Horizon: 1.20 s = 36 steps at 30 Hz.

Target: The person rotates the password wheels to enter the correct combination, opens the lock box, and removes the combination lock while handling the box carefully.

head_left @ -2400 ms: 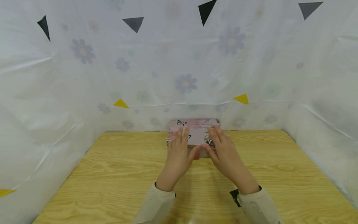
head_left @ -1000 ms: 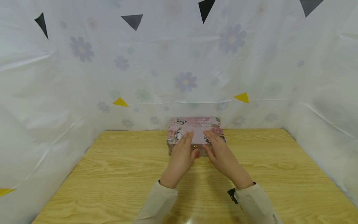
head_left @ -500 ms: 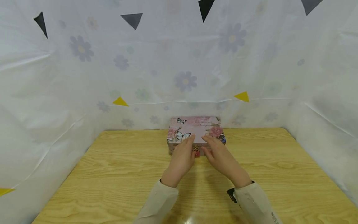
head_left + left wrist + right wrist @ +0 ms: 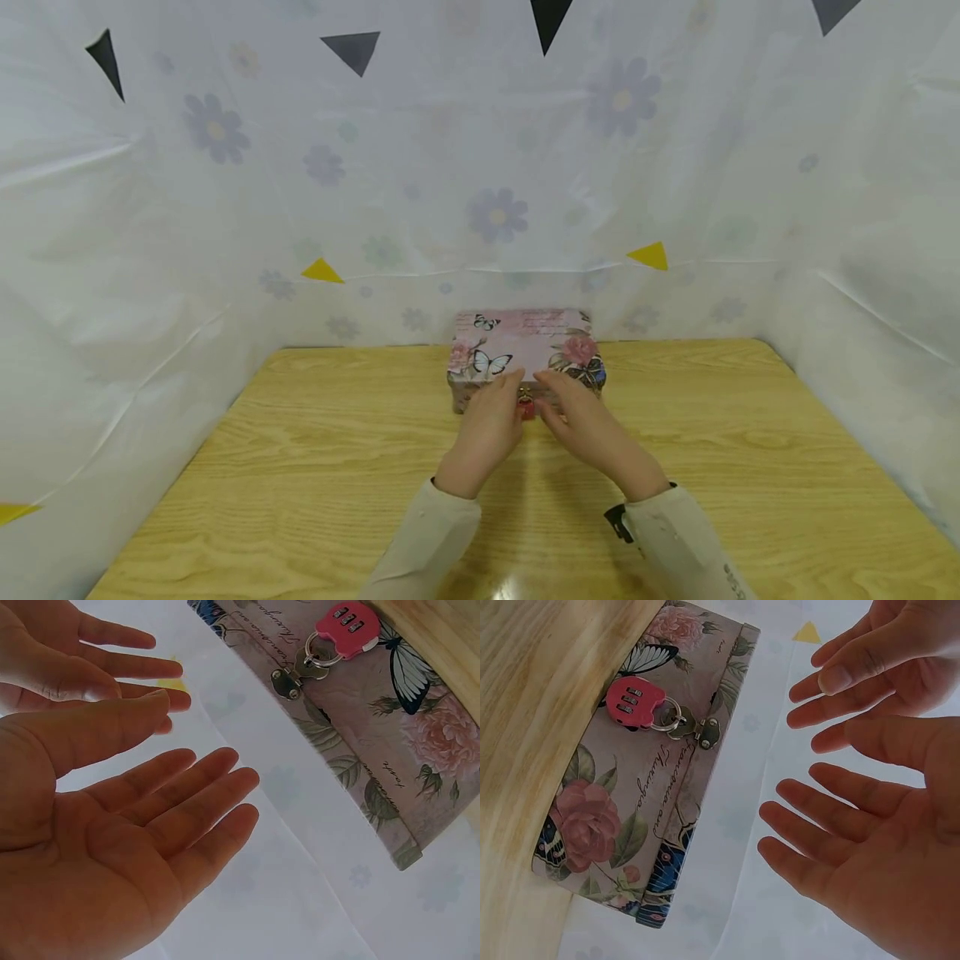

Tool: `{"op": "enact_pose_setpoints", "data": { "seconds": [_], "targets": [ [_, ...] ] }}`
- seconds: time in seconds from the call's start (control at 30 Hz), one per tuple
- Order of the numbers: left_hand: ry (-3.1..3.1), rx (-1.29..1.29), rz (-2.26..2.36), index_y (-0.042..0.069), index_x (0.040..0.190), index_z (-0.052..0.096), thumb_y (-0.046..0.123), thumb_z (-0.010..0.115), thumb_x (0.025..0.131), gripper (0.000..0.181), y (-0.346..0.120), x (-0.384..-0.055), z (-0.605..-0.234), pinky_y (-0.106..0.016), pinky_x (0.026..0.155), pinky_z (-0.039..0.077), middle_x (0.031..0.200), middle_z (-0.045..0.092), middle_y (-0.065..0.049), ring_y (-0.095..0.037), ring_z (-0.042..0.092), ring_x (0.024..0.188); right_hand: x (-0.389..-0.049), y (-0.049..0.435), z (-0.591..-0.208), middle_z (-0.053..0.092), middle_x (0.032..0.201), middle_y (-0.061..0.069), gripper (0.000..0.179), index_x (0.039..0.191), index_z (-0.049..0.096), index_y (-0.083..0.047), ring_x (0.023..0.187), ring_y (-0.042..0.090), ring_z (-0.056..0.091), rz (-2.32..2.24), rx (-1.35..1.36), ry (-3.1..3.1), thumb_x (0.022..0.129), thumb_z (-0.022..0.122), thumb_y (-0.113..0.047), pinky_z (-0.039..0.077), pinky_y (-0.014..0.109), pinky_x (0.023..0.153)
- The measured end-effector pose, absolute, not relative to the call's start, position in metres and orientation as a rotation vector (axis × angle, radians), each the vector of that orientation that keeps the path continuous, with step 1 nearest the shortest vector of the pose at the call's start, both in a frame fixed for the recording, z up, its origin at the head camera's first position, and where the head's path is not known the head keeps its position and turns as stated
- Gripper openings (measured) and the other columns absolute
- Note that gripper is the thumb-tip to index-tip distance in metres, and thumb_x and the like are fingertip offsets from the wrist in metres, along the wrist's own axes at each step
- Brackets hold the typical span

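Note:
A pink box [image 4: 525, 343] printed with roses and butterflies stands at the back of the table, its lid down. A red three-dial combination padlock [image 4: 634, 703] hangs by its shackle from the metal clasp [image 4: 697, 729] on the front. My left hand [image 4: 487, 427] and right hand [image 4: 592, 429] are held at the near side of the box, fingers extended and slightly bent, palms partly facing each other. In both wrist views a gap shows between the fingertips and the box, and neither hand holds anything. From the head, the hands overlap the lid's front edge.
The wood-grain table [image 4: 337, 467] spreads out on both sides of the box. Behind it hangs a white flowered sheet [image 4: 420, 192], with white sheets at left and right. Black, grey and yellow triangles mark the sheets. A dark strap [image 4: 618, 522] shows at the right sleeve.
Both hands have drawn back toward me from over the lid, their fingertips coming closer together. More of the lid's print and the padlock now shows. The box stays in place.

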<state>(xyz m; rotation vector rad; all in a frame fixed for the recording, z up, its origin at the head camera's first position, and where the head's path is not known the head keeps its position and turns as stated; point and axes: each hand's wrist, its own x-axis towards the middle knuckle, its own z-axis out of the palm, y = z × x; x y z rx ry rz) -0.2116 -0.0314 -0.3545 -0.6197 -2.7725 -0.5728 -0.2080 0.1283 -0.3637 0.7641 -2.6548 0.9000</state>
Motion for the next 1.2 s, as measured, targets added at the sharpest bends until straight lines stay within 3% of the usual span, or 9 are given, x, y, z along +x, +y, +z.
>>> {"op": "enact_pose_setpoints", "data": {
  "seconds": [0.37, 0.8, 1.2],
  "targets": [
    [-2.781, -0.642, -0.572, -0.005, 0.127, 0.052, 0.0, 0.064, 0.088, 0.041, -0.031, -0.216, -0.362, -0.047, 0.087, 0.05, 0.116, 0.061, -0.022, -0.034, 0.061, 0.103, -0.215, 0.127, -0.375, 0.053, 0.129, 0.026, 0.039, 0.13, 0.048, 0.011, 0.12, 0.041, 0.05, 0.935, 0.825, -2.635, 0.094, 0.056, -0.002, 0.041, 0.053, 0.098],
    [-2.813, -0.659, -0.599, -0.006, 0.125, 0.052, -0.002, 0.065, 0.086, 0.041, -0.034, -0.221, -0.369, -0.043, 0.083, 0.051, 0.111, 0.061, -0.022, -0.034, 0.062, 0.099, -0.22, 0.126, -0.383, 0.05, 0.133, 0.026, 0.041, 0.133, 0.046, 0.009, 0.122, 0.041, 0.049, 1.029, 0.775, -2.736, 0.096, 0.056, -0.004, 0.042, 0.054, 0.097],
    [-2.89, -0.653, -0.688, -0.001, 0.127, 0.052, -0.003, 0.063, 0.086, 0.042, -0.037, -0.233, -0.378, -0.046, 0.086, 0.05, 0.109, 0.062, -0.021, -0.035, 0.06, 0.104, -0.223, 0.13, -0.389, 0.046, 0.135, 0.03, 0.045, 0.136, 0.041, 0.012, 0.125, 0.045, 0.043, 1.086, 0.755, -2.833, 0.098, 0.052, -0.009, 0.037, 0.056, 0.101]
  ]
}}
